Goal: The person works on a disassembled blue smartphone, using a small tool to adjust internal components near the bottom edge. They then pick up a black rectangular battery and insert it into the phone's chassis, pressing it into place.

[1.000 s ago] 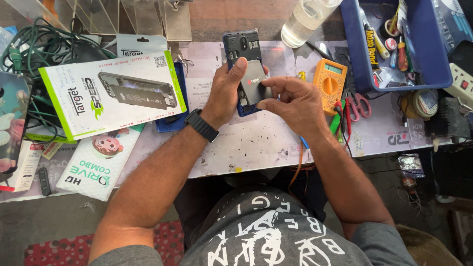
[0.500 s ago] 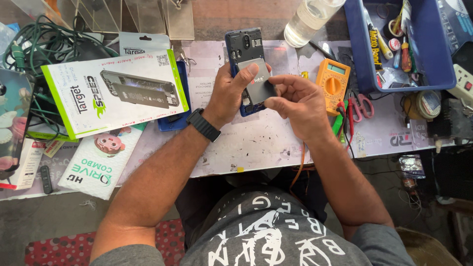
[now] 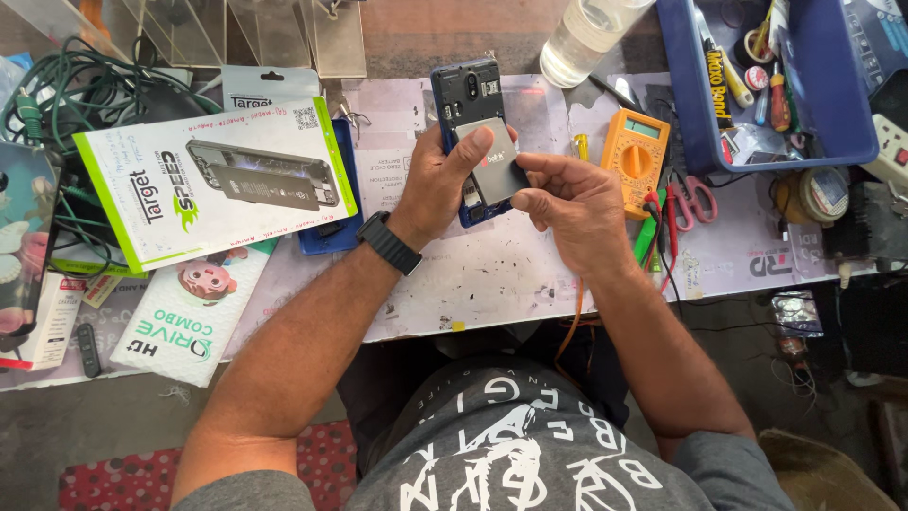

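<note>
- Phone (image 3: 470, 104), blue, back cover off, is gripped by the left hand (image 3: 437, 185).
- Battery (image 3: 496, 161), flat grey rectangle, is pinched at its lower edge between right hand (image 3: 574, 210) fingertips.

We see the grey battery (image 3: 498, 163) come further out of the open-backed blue phone (image 3: 468, 99) than a second ago: then it lay nearly flat in the back, now its near right corner is lifted and tilted toward the right hand (image 3: 572, 203). That hand has drawn slightly right and nearer, pinching the battery's corner. The left hand (image 3: 440, 180) has shifted its thumb onto the battery's left edge
</note>
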